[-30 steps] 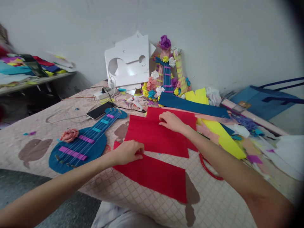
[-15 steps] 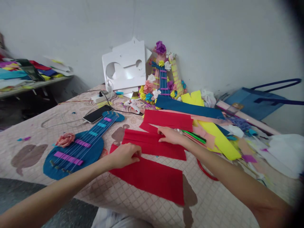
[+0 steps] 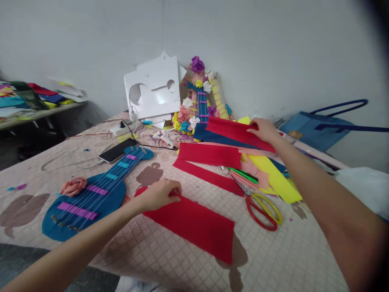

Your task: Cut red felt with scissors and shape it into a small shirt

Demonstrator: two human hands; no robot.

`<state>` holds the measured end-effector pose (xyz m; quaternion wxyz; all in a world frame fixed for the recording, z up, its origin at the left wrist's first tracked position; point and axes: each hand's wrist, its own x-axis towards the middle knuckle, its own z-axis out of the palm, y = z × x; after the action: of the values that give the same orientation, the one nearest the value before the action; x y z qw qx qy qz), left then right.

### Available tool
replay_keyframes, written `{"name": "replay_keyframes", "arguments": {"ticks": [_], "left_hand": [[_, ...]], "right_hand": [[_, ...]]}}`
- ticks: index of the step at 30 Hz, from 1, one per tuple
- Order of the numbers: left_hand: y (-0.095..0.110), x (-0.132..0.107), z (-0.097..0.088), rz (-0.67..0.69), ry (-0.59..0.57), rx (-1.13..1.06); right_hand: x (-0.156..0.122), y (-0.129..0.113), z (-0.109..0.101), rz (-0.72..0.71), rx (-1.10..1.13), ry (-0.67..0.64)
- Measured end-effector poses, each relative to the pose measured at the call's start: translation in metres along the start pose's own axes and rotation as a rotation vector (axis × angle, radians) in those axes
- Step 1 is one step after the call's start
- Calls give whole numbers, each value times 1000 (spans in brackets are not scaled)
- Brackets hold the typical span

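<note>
Head view: the left hand lies near the middle of the quilted pink surface. Its fingers are curled and pinch the far left corner of a large red rectangular felt sheet. That sheet lies flat and runs slantwise towards the near edge.

The right hand is stretched out towards the far right part of the surface and is closed on the right end of a long red felt piece. This piece is lifted just above a dark blue felt sheet.

Between the two hands a narrow red felt strip lies flat, with a wider red felt rectangle just beyond it. Red-and-yellow-handled scissors lie to the right of the strip, near a bright yellow felt sheet.

Towards the left edge lies a blue felt guitar with purple bars, with a pink fabric rose touching its body. A black phone sits beside the guitar's head.

At the far edge a white cut-out cardboard and flower-decorated craft guitars lean on the wall. A blue bag stands at the far right corner.
</note>
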<state>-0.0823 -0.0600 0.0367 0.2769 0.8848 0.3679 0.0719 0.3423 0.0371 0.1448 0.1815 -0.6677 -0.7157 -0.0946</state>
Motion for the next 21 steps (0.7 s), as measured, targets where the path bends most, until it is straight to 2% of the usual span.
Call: {"name": "replay_keyframes", "arguments": {"ticks": [2,5,7,10,12,13,15,18,21], "left_hand": [[0,4,-1,2,7,-7],[0,8,-2,7,7,-9],[2,12,-4,18,9,-10],[4,21,-8,35,26,-5],[6,29,-12,45,45,6],[5,34,-14,51,51,12],[3,44,-17,61,54,18],[-6,61,-18,70,47,43],[-17,74,-15,60,66,107]], "right_hand": [[0,13,-1,51,-4,47],[-13,12,9,60,42,45],[-31,-1,18,28,103,-14],[-71,-36,28,-42,226,-127],[-100,-62,30,-105,304,-214],[-113,-74,31,-141,377,-297],[-134,-93,31,-165,442,-361],[-148,-105,35,-140,438,-384],[-151,-100,37,-142,403,-466]]}}
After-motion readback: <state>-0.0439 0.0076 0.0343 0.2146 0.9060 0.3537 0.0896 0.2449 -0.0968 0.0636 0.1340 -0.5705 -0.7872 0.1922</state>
